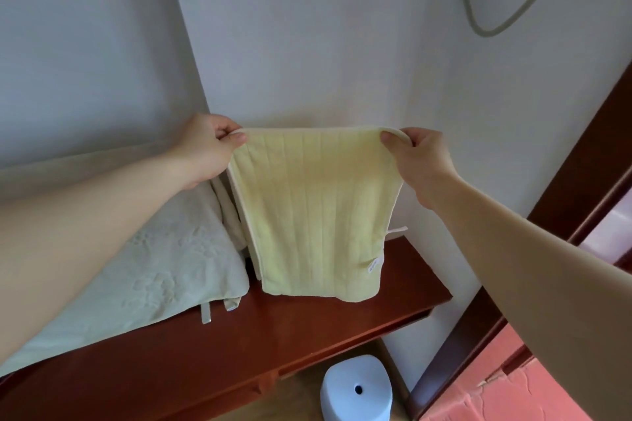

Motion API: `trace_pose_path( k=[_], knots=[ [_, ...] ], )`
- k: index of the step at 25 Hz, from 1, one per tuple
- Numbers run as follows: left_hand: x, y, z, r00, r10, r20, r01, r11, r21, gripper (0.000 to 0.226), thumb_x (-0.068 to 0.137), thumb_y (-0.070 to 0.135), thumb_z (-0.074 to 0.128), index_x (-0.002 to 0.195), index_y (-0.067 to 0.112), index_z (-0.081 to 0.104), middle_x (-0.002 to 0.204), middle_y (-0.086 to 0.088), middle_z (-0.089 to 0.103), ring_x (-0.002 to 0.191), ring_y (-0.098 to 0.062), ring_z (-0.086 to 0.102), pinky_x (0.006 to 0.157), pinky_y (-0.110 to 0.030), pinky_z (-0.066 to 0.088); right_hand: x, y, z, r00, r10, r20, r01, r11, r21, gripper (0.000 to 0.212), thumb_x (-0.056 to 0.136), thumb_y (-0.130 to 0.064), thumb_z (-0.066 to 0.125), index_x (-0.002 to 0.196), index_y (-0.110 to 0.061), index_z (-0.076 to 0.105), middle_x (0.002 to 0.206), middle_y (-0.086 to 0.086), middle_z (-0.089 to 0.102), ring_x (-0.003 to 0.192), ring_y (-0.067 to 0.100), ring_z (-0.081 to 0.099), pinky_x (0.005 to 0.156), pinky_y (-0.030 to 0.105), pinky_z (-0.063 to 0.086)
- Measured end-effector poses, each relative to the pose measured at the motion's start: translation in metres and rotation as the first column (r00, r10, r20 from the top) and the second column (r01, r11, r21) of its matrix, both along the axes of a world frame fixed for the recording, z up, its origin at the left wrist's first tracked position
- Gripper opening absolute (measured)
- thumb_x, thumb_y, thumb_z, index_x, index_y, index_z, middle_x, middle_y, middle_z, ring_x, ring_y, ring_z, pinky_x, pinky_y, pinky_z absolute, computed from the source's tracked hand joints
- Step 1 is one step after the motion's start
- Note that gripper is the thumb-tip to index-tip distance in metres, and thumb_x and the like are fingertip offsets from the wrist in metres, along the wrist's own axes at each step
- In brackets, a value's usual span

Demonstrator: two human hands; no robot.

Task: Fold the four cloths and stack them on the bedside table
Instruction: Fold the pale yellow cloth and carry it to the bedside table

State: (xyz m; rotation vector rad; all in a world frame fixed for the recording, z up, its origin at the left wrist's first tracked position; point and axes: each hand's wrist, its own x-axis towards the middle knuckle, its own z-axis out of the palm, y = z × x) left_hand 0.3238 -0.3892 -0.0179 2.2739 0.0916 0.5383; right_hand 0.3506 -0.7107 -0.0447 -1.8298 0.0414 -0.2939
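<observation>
Cloth: pale yellow ribbed cloth [314,215], doubled over, hanging just above the table.
Grip: left hand [208,150] and right hand [420,161] each pinching a top corner.
Surface: reddish-brown wooden bedside table [307,328] against a white wall [325,44].
Count: one pale green embossed cloth [147,270] lying at the left; one beige cloth [229,212] partly hidden.
Writing: small white tag [373,264], print unreadable.
Room: one light blue plastic stool [357,386] below.

Doubled yellow ribbed cloth [314,215] hangs over red-brown bench [342,325]; pale green embossed cloth [154,267] lies folded on its left part.
</observation>
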Motion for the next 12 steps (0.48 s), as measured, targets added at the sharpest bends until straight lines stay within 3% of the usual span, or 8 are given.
trace_pose_path(
  k=[2, 5, 7, 12],
  knots=[
    [0.001, -0.009, -0.006, 0.999, 0.051, -0.017, -0.051, 0.997, -0.053, 0.005, 0.099, 0.018, 0.069, 0.100, 0.015, 0.073, 0.084, -0.001, 0.069, 0.077, -0.015, 0.060, 0.069, -0.019, 0.044, 0.013, -0.008, -0.001, 0.999, 0.052, -0.009, -0.052, 0.999, 0.003, 0.035, 0.098, -0.033, 0.068, 0.081, -0.002, 0.064, 0.058, -0.007, 0.034, 0.050, 0.010, 0.031, 0.050, 0.025, 0.027],
    [0.004, -0.016, -0.012, 0.992, 0.123, -0.033, -0.126, 0.985, -0.116, 0.008, 0.098, 0.020, 0.071, 0.102, 0.013, 0.073, 0.092, -0.003, 0.071, 0.088, -0.018, 0.063, 0.081, -0.024, 0.044, 0.027, -0.015, -0.004, 0.995, 0.097, -0.019, -0.097, 0.995, -0.014, 0.028, 0.098, -0.031, 0.067, 0.078, -0.013, 0.061, 0.055, -0.009, 0.028, 0.046, 0.009, 0.026, 0.045, 0.023, 0.023],
    [0.003, -0.019, -0.011, 0.987, 0.150, -0.052, -0.155, 0.981, -0.119, 0.013, 0.099, 0.020, 0.071, 0.107, 0.010, 0.073, 0.098, -0.005, 0.071, 0.091, -0.017, 0.063, 0.081, -0.024, 0.043, 0.033, -0.015, -0.004, 0.993, 0.115, -0.035, -0.115, 0.993, -0.004, 0.030, 0.098, -0.031, 0.068, 0.078, -0.009, 0.065, 0.057, -0.007, 0.033, 0.050, 0.010, 0.031, 0.042, 0.020, 0.025],
    [0.012, -0.025, -0.003, 0.979, 0.193, -0.072, -0.201, 0.970, -0.134, 0.018, 0.099, 0.021, 0.070, 0.110, 0.008, 0.074, 0.098, -0.005, 0.070, 0.092, -0.018, 0.062, 0.084, -0.026, 0.042, 0.045, -0.015, 0.007, 0.994, 0.103, -0.048, -0.103, 0.995, 0.000, 0.035, 0.098, -0.029, 0.068, 0.096, 0.005, 0.070, 0.078, 0.004, 0.044, 0.071, 0.019, 0.040, 0.057, 0.029, 0.032]
  ],
)
